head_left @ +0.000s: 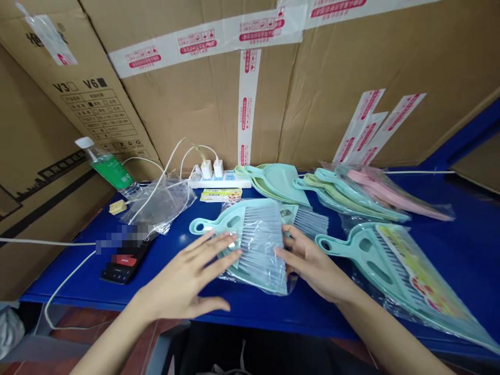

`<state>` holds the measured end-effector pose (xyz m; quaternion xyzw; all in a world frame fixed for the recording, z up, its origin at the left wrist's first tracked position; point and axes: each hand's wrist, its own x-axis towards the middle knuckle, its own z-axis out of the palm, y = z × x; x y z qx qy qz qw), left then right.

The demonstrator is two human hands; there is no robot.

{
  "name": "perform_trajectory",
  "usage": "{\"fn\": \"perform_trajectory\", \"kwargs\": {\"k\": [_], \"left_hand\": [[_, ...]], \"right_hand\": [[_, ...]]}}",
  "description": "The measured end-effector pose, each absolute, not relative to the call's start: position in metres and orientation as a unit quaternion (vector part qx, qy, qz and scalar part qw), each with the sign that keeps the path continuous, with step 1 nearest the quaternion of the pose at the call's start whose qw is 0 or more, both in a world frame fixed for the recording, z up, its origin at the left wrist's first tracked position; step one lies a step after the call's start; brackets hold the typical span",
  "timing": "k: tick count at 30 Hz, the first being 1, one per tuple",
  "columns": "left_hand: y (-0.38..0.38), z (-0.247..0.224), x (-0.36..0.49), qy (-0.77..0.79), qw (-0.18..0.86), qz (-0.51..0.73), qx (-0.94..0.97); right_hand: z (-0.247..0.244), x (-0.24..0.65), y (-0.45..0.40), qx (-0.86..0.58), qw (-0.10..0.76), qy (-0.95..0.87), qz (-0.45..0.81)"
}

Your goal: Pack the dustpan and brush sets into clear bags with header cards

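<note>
Left hand (pixel 195 271) and right hand (pixel 310 263) are bare, lap clothing (pixel 289 351) dark.

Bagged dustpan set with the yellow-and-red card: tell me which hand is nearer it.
Right. The right hand is just left of the bagged dustpan set's handle, at the grey-bristled brush; the left hand is farther away, at that brush's opposite side.

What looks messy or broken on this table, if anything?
Nothing looks clearly spilled or broken. The untidy spot is at the left: a crumpled plastic bag lies among white cables near the power strip, and one cable droops past the table's front edge, perhaps easy to snag.
</note>
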<state>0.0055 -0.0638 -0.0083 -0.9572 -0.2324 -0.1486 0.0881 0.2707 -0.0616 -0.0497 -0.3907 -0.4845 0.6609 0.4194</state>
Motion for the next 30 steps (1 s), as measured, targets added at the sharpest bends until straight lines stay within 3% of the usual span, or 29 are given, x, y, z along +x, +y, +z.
{"fn": "perform_trajectory", "kwargs": {"k": [4,8,18,30], "left_hand": [[-0.065,-0.012,0.017,-0.202,0.224,-0.145,-0.942],[-0.059,-0.004,0.012,-0.156,0.271,-0.139,-0.940],[-0.048,0.003,-0.007,-0.159,0.282,-0.126,-0.938],[-0.019,-0.008,-0.085,-0.406,0.256,-0.091,-0.872]], "right_hand": [[-0.049,0.271,-0.063,-0.384,0.400,-0.481,0.679],[-0.051,0.269,-0.063,-0.391,0.396,-0.503,0.661],[-0.041,0.272,-0.066,-0.385,0.427,-0.486,0.658],[-0.037,0.287,-0.063,-0.435,0.489,-0.455,0.604]]}}
